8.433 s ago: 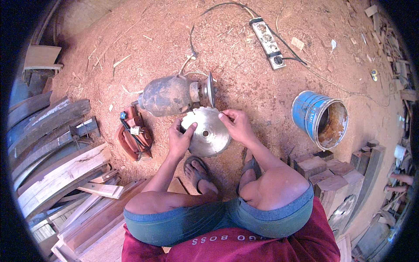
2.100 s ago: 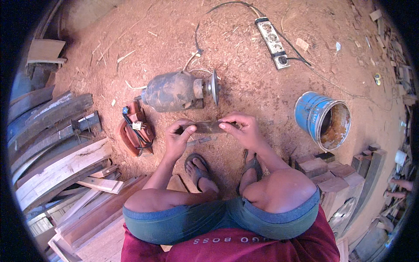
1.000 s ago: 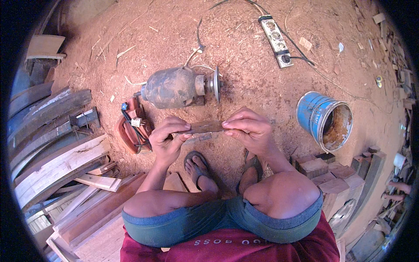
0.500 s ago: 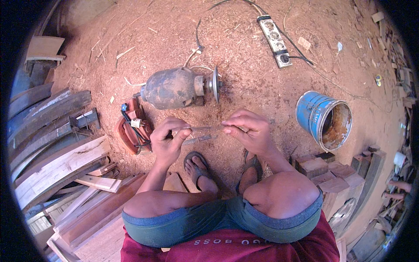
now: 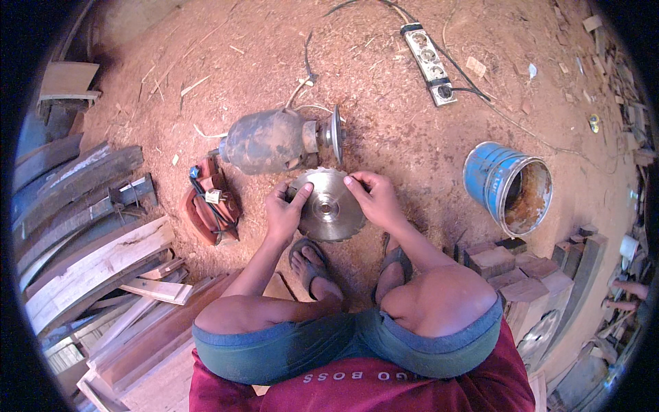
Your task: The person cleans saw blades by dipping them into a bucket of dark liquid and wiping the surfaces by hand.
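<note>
— Round toothed grey metal saw blade point(image 5: 329, 205): where was it?
— Face up between both hands, above the sawdust-covered earth floor point(image 5: 412, 123), just in front of the person's sandalled feet.
— And the fingers?
— The left hand point(image 5: 286, 214) gripped its left edge, thumb on the face; the right hand point(image 5: 374, 199) clasped its right edge.
— Anything close by?
— A dusty grey motor with a disc point(image 5: 278, 140) lay just beyond it, a blue metal bucket point(image 5: 506, 187) well to the right.

Sawdust-strewn reddish dirt floor point(image 5: 412, 123), stacked wooden planks point(image 5: 96, 268) at left, wood blocks point(image 5: 528, 275) at right, daylight
</note>
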